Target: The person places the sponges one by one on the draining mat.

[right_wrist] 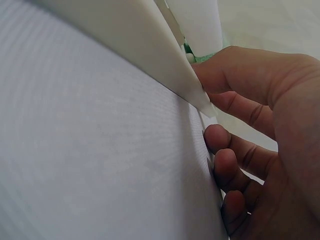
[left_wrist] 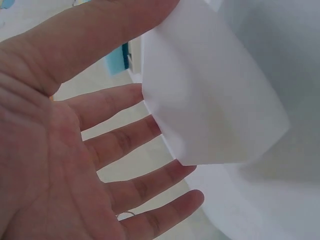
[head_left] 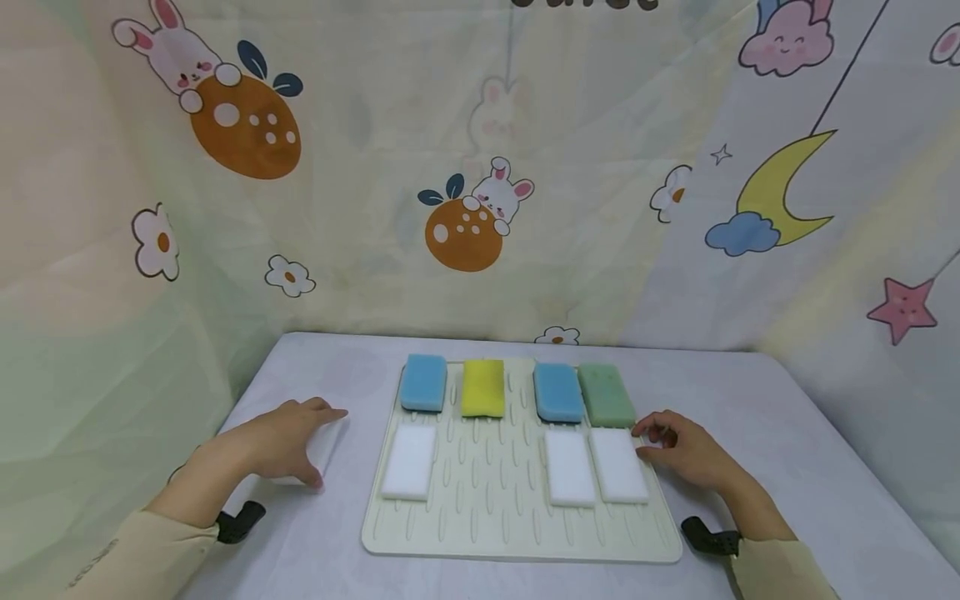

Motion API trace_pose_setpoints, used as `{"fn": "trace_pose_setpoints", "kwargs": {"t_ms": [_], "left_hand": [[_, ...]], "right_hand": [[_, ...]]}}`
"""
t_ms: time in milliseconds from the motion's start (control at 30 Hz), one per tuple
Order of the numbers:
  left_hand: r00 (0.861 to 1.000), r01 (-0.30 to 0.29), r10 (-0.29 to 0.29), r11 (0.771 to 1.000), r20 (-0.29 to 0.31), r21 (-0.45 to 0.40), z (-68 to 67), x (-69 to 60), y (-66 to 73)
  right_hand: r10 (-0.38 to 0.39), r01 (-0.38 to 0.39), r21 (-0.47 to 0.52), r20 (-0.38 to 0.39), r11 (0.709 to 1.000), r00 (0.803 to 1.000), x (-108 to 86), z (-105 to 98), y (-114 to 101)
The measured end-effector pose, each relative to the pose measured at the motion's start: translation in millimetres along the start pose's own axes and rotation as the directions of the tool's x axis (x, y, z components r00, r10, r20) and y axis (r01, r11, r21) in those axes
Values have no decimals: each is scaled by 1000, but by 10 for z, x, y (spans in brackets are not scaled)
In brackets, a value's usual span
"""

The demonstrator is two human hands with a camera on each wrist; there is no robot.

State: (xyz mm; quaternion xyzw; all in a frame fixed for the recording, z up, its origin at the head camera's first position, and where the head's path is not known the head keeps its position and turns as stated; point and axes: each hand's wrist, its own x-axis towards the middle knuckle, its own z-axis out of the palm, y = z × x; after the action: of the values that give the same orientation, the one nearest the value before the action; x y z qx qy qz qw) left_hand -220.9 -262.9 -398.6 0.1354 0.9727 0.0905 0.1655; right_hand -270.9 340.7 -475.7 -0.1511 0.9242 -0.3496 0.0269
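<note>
On the table lies a cream ribbed drying mat (head_left: 487, 533) bearing sponges in two rows. Its back row has a blue sponge (head_left: 423, 383), a yellow sponge (head_left: 483, 387), a second blue sponge (head_left: 558, 392) and a green sponge (head_left: 606, 396). White sponges (head_left: 408, 461) form the front row, including one white sponge (head_left: 619, 467) at the right edge. My left hand (head_left: 277, 442), left of the mat, holds a white rectangular piece (left_wrist: 215, 95) between thumb and fingertips. At the mat's right rim, my right hand (head_left: 690, 450) grips the edge with thumb and curled fingers, beside that sponge.
A white cloth (head_left: 315, 575) covers the table. Printed fabric walls (head_left: 360, 208) with rabbits, flowers and a moon rise behind and at both sides. Each wrist bears a black strap mount (head_left: 240, 522).
</note>
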Motion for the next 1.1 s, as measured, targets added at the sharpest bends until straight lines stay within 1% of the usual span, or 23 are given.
{"fn": "trace_pose_setpoints", "kwargs": {"t_ms": [133,233,467,667,900,1100], "left_hand": [[1000,-3,3,1000,-7,10,-16,19,74],[1000,-20,20,1000,-18,23,-46,16,136],[996,-56,57,998,-64,28,-127,-27,330],[993,-73,76,997,-89,32,-153,-25,481],[991,-86,90,995,-94,48,-158,24,585],[989,-98,104,993,-107,58,-189,73,661]], "right_hand": [[6,-6,2,4,1000,1000,-13,-2,-9],[8,-8,-1,4,1000,1000,-18,-6,-15],[12,-12,-3,5,1000,1000,-19,-21,-24],[5,-5,4,10,1000,1000,-30,-22,-23],[22,-22,0,22,1000,1000,-37,-26,-49],[28,-27,-13,16,1000,999,-31,-41,-81]]}}
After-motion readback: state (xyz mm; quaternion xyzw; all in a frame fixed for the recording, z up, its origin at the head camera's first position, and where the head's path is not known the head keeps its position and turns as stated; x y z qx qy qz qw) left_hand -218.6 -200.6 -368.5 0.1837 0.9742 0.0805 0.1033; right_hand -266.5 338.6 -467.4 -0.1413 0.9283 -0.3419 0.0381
